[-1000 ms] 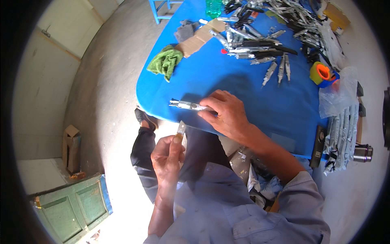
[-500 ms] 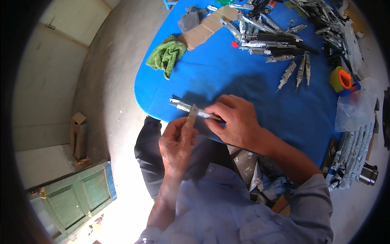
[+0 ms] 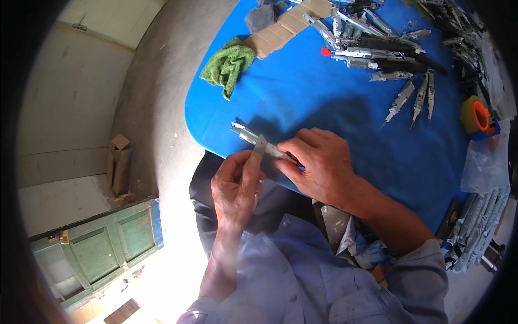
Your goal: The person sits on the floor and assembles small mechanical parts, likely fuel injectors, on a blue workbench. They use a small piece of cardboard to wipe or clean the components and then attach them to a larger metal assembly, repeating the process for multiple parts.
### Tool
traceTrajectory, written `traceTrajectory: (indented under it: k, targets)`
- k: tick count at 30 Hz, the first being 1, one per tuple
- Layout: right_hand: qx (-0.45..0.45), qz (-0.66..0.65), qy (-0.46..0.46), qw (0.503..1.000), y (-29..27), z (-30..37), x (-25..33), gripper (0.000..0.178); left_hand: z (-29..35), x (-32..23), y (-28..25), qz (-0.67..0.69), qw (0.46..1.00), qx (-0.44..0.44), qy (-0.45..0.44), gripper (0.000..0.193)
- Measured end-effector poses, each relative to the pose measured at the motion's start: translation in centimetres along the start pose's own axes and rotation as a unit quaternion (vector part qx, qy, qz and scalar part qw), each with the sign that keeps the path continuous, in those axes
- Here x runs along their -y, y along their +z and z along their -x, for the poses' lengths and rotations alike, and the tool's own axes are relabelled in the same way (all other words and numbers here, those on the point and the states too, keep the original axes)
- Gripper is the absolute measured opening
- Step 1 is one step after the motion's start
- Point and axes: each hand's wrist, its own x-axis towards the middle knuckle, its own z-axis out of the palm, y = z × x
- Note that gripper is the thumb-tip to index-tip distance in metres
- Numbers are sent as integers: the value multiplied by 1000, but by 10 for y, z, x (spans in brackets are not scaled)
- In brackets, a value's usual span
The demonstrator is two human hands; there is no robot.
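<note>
Over the near left edge of the blue-covered table (image 3: 259, 102), my right hand (image 3: 324, 167) is closed around one end of a slim silvery metal mechanism (image 3: 245, 134). Its other end points away to the left. Between thumb and fingers, my left hand (image 3: 237, 181) pinches a small flat metal strip (image 3: 261, 143). The strip stands upright and crosses in front of the mechanism; whether the two touch, I cannot tell. My right fingers hide the mechanism's near end.
Similar metal parts (image 3: 386, 51) lie heaped at the far right, several apart from the pile (image 3: 400, 100). A green cloth (image 3: 229, 62) and a cardboard strip (image 3: 286, 28) lie at the far left. An orange and yellow tape roll (image 3: 477, 115) sits at the right edge.
The whole view has shifted, so the table and pile appear farther right. Both hands keep their grips, and the mechanism is tilted slightly more steeply.
</note>
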Motion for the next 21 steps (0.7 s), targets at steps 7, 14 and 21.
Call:
traceTrajectory:
  k: [7, 14, 21]
  targets:
    - [-11, -1, 8, 1000, 1, 2, 0, 25, 1, 0, -1, -11, 1000, 10, 2, 25]
    - [-13, 8, 2, 1000, 2, 2, -1, 25, -2, -3, -2, -24, 999, 22, -1, 24]
    - [-19, 3, -2, 1000, 2, 2, -1, 25, -3, 7, 2, 14, 1000, 20, 17, 20]
